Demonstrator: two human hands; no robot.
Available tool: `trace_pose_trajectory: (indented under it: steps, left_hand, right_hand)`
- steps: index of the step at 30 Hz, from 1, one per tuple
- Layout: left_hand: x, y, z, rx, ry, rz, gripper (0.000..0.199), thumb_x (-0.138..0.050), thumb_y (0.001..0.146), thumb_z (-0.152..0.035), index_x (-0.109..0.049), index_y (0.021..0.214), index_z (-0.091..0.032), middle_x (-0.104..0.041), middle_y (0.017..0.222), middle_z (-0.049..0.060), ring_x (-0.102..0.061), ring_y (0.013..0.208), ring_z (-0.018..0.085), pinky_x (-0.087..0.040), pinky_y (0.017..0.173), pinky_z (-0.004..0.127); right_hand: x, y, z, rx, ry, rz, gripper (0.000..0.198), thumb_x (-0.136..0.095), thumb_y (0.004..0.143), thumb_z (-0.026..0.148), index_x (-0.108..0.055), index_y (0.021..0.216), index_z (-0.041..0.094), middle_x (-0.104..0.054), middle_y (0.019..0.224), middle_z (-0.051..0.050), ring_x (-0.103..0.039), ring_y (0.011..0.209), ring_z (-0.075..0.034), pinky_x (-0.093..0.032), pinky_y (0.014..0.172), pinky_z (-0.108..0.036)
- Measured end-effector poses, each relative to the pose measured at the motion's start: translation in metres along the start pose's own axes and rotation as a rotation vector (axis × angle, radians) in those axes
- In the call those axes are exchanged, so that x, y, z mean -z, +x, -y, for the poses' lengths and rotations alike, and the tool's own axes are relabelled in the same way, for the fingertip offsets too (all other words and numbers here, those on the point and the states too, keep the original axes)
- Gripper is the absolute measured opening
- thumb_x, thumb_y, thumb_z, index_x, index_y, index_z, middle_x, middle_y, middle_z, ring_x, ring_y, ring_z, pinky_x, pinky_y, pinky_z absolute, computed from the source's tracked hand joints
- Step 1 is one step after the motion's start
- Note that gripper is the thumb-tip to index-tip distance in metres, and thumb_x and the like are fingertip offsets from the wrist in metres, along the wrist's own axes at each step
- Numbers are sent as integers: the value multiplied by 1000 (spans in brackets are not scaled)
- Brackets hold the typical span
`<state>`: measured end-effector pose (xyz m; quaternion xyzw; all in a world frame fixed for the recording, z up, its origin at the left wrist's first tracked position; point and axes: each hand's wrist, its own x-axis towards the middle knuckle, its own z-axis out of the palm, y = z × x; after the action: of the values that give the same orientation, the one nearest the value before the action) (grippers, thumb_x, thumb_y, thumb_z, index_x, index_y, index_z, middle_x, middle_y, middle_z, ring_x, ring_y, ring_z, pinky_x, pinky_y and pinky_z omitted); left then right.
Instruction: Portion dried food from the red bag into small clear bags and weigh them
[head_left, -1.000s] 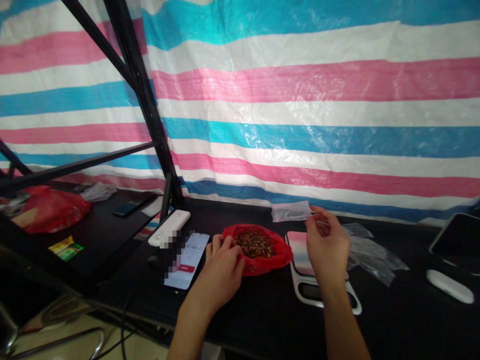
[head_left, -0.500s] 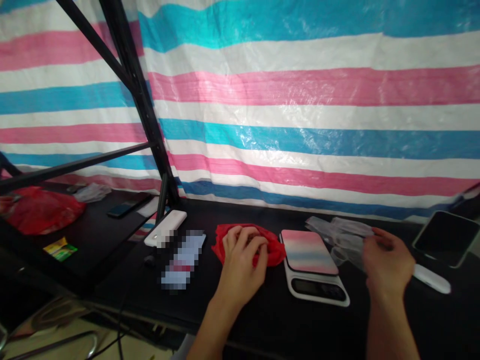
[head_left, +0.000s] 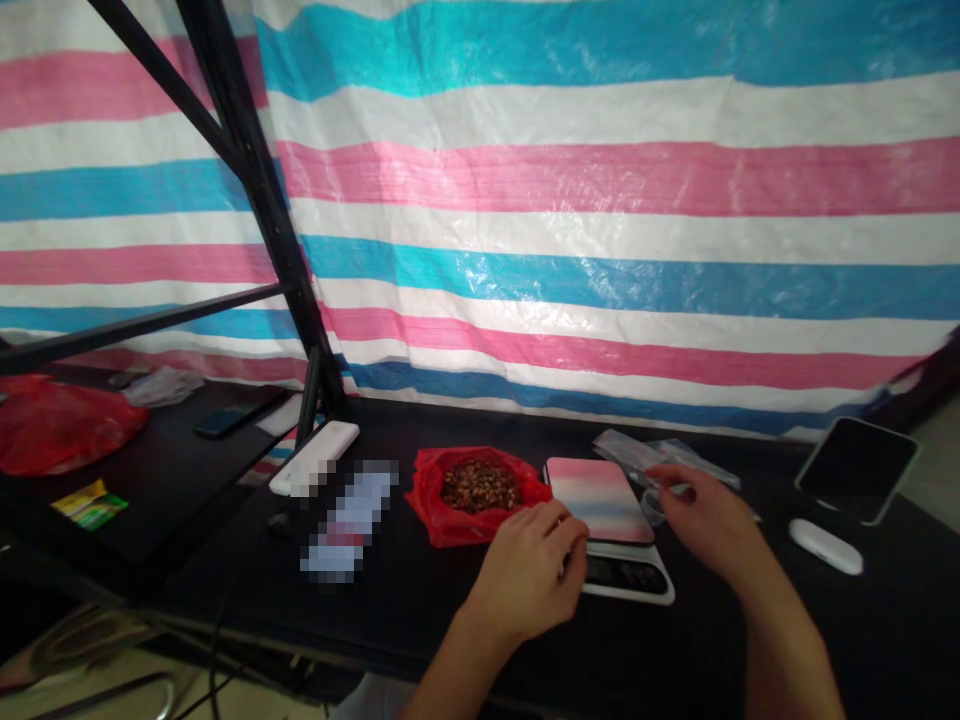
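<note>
Red plastic bag [head_left: 444, 527], wide-mouthed at nine o'clock from the scale [head_left: 600, 500], could tip and spill if the left hand [head_left: 529, 570], bent at eight o'clock, catches its rim; at three o'clock the right hand [head_left: 705, 520] curls by clear bags [head_left: 628, 452], which might cling together, though I cannot tell whether either hand's fingers grasp anything. Count one wide-mouthed bag, one scale, two hands, overlapping clear bags and innumerable brown grains [head_left: 480, 487].
</note>
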<state>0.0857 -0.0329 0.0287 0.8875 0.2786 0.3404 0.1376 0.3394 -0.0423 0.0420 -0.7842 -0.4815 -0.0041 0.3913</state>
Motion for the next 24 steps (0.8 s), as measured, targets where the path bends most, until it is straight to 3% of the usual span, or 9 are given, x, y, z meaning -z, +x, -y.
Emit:
trace_pose_trajectory:
  steps: [2,5,8,14,18,24]
  left_hand:
    - [-9,-1,-4,-3,4,64,19,-57,91,-25,-65,109,-24,-67,107,7,-66,95,23,-56,83,37]
    - [-17,-2,-9,-10,15,69,45,-70,84,-42,-59,125,-27,-58,134,12,-62,114,31,-55,94,47]
    - [-20,-1,-12,-13,11,28,42,-66,87,-45,-58,125,-27,-57,135,13,-61,116,32,-54,96,49]
    - [-15,5,-13,-27,-62,-127,22,-56,94,-31,-62,113,-24,-62,118,10,-64,94,21,-56,85,37]
    - [-14,9,-12,-30,-92,-150,19,-53,95,-27,-63,110,-23,-63,112,9,-63,90,19,-55,82,34]
    - [-12,11,-9,-34,-127,-174,18,-50,96,-23,-65,105,-22,-63,105,9,-63,89,18,-54,80,32]
  right_hand:
    - [-2,2,-9,40,-64,5,30,-54,67,23,-77,87,24,-72,83,-7,-65,72,-25,-53,76,-40]
    - [-3,2,-23,34,-199,-147,42,-51,74,25,-75,109,22,-71,109,-14,-63,103,-34,-47,94,-50]
    - [-6,0,-36,-66,-225,-220,45,-56,76,37,-72,117,26,-67,126,-14,-53,121,-43,-40,98,-61]
    - [-7,7,-69,-180,-162,-230,41,-55,76,44,-77,102,22,-74,95,-16,-62,102,-46,-38,91,-68]
    - [-7,9,-86,-231,-179,-240,36,-62,71,51,-79,85,23,-71,80,-16,-62,92,-46,-38,84,-73]
    - [-7,1,-98,-304,-235,-216,35,-57,76,51,-80,76,23,-69,102,-22,-54,109,-54,-38,81,-75]
